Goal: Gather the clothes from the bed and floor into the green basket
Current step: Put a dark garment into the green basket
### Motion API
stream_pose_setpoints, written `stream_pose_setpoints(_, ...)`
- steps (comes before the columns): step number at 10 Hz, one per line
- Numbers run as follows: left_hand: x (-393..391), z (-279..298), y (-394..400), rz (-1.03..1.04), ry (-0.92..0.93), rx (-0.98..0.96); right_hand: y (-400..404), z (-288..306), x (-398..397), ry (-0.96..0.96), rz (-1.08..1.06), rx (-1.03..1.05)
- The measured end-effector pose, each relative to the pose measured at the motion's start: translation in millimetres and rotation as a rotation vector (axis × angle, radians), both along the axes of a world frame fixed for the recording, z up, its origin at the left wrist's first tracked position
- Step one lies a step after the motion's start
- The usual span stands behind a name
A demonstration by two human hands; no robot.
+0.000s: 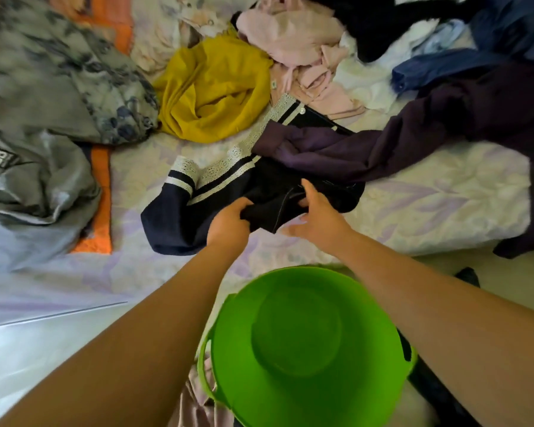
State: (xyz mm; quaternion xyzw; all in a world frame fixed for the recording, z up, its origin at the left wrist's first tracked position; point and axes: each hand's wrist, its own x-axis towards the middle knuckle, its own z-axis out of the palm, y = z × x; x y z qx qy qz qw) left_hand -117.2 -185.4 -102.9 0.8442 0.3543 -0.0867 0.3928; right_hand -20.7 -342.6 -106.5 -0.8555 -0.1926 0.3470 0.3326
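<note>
A green basket (305, 392) stands on the floor right below me, with nothing inside. On the bed's near edge lies a navy garment with white lace trim (179, 226). My left hand (230, 223) grips a bunched fold of it. My right hand (316, 215) reaches onto the same garment from the right, thumb on the fabric and fingers spread. Behind it lie a dark purple garment (367, 149), a yellow one (216, 90), a pink pile (293, 35) and blue clothes (444, 63).
Grey patterned clothes (59, 78) and a grey jacket (34, 177) cover the bed's left side, over an orange cloth (101, 180). Black fabric (383, 23) lies at the far back. A mauve cloth (195, 402) lies on the floor left of the basket.
</note>
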Motion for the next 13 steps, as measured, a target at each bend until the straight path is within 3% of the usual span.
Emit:
stream_pose_setpoints(1,-2.8,37.0,-4.0,-0.108,-0.086,-0.021,-5.1,24.8,-0.8,-0.269,0.238,-0.225)
stream_pose_setpoints(2,-0.9,69.5,-16.7,-0.192,-0.172,-0.081,1.0,44.3,-1.4,-0.315,0.205,-0.296)
stream_pose_setpoints(3,-8.5,93.6,-23.3,-0.285,-0.173,-0.045,12.5,66.7,-6.6,-0.200,0.129,-0.436)
stream_pose_setpoints(4,-19.9,93.5,-17.5,-0.305,0.060,0.106,23.6,75.8,-9.8,-0.123,0.001,-0.308)
stream_pose_setpoints(5,-28.7,86.9,-5.1,-0.035,0.170,0.185,40.5,101.5,-17.7,0.173,-0.393,-0.030)
stream_pose_setpoints(6,-35.0,92.5,-0.5,0.234,0.216,-0.064,62.9,127.9,-14.6,0.783,-0.891,0.367)
stream_pose_setpoints(7,-41.8,99.2,0.9,0.624,-0.086,-0.779,69.0,142.3,-15.9,0.945,-0.859,0.505)
stream_pose_setpoints(8,-49.0,114.6,7.9,0.872,-0.343,-1.234,65.7,151.9,-25.5,0.956,-0.825,0.560)
stream_pose_setpoints(9,-46.4,126.0,14.0,0.936,-0.320,-1.291,55.2,160.8,-33.4,1.034,-0.671,0.558)
stream_pose_setpoints(10,-39.3,127.8,10.0,0.833,-0.275,-1.264,48.2,164.8,-38.8,1.097,-0.520,0.562)
stream_pose_setpoints(11,-35.8,125.5,-0.1,0.819,-0.304,-1.116,44.2,160.3,-42.2,0.995,-0.496,0.509)
stream_pose_setpoints(12,-39.5,121.6,-8.6,0.790,-0.164,-1.014,25.2,149.6,-40.4,0.821,-0.505,0.396)
stream_pose_setpoints(13,-47.2,108.8,-11.9,0.697,0.017,-0.907,7.9,126.3,-29.1,0.642,-0.656,0.288)
